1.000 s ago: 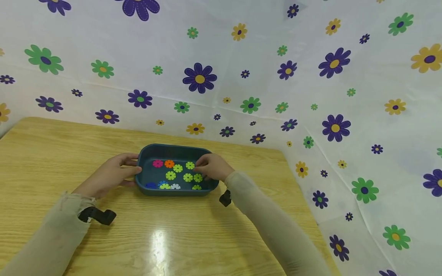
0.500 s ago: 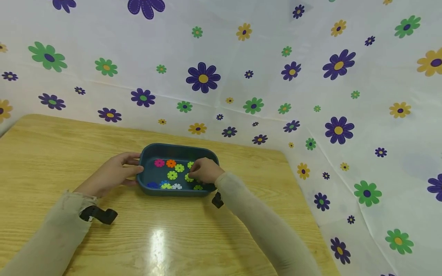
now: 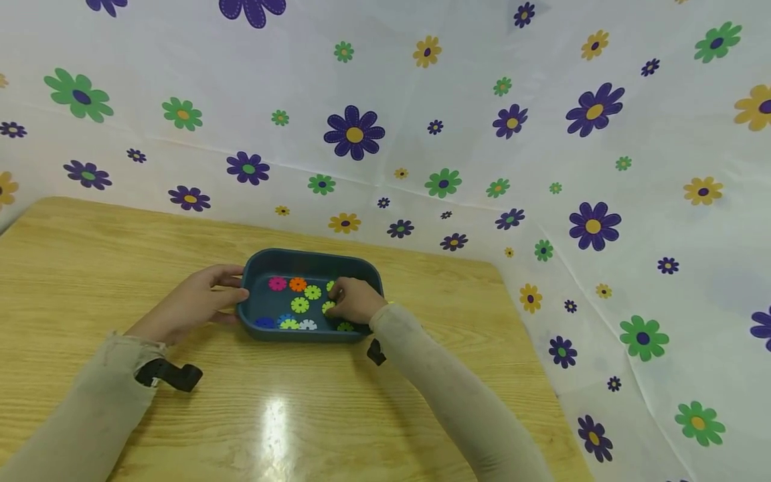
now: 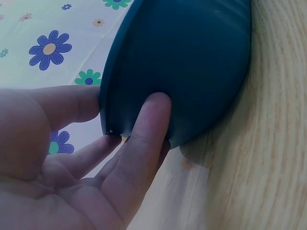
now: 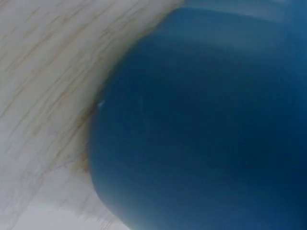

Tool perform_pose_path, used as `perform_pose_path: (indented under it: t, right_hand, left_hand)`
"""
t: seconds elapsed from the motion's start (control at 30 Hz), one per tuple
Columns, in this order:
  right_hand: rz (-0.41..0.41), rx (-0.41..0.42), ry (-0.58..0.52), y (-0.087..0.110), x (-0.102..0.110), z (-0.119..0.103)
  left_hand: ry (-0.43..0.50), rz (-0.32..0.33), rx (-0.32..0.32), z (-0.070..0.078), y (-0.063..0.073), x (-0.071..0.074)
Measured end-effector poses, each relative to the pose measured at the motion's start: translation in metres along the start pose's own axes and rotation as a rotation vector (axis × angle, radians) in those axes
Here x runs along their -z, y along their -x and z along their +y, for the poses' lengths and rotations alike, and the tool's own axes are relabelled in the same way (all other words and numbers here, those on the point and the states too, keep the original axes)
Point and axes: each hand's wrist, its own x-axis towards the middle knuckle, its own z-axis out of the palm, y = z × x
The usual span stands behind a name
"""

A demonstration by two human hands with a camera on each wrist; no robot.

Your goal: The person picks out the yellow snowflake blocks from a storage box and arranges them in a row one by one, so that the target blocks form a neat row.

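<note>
A dark teal plastic basin (image 3: 313, 336) stands on the table with several notched snowflake discs lying in it. My left hand (image 3: 195, 301) holds its left end; the left wrist view shows a digit at the rim and a fingertip (image 4: 156, 108) on the outer wall. Over the right part of the basin is my right hand (image 3: 357, 300), fingers bent down among the yellow-green discs. One yellow-green snowflake disc (image 3: 328, 307) shows partly beside its fingertips. I cannot tell whether those fingers pinch a disc. The right wrist view shows only the basin's outer wall (image 5: 192, 120) and the table.
Left of the right hand lie a pink disc (image 3: 277, 284), an orange disc (image 3: 298, 284), a dark blue disc (image 3: 264, 323) and a white disc (image 3: 308, 325). The wooden table (image 3: 241, 415) meets a flower-patterned cloth (image 3: 421, 87) at its back and right.
My right hand has moved left and slightly down into the basin, covering yellow-green discs that showed before. The left hand keeps its place at the basin's left end.
</note>
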Motion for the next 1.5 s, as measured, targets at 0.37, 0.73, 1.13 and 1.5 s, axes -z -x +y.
perform_pose_path:
  t: [0.37,0.73,1.13,1.5]
  right_hand:
    - [0.001,-0.009,0.051,-0.0021,-0.0045,0.0019]
    - [-0.025,0.039,-0.05,0.0005,0.0003,0.0007]
    - [0.063,0.104,-0.309,0.0029,0.0033,0.0064]
    - [0.057,0.076,-0.369,0.0046,0.0026,0.0071]
  left_hand:
    - [0.0,0.001,-0.003,-0.0009,-0.0011,0.0]
    - [-0.008,0.004,-0.002,-0.0035,-0.0028,0.0031]
    - [-0.014,0.002,0.001,0.0002,-0.0009,0.0016]
    - [-0.005,0.001,0.008,-0.0017,-0.0029,0.0007]
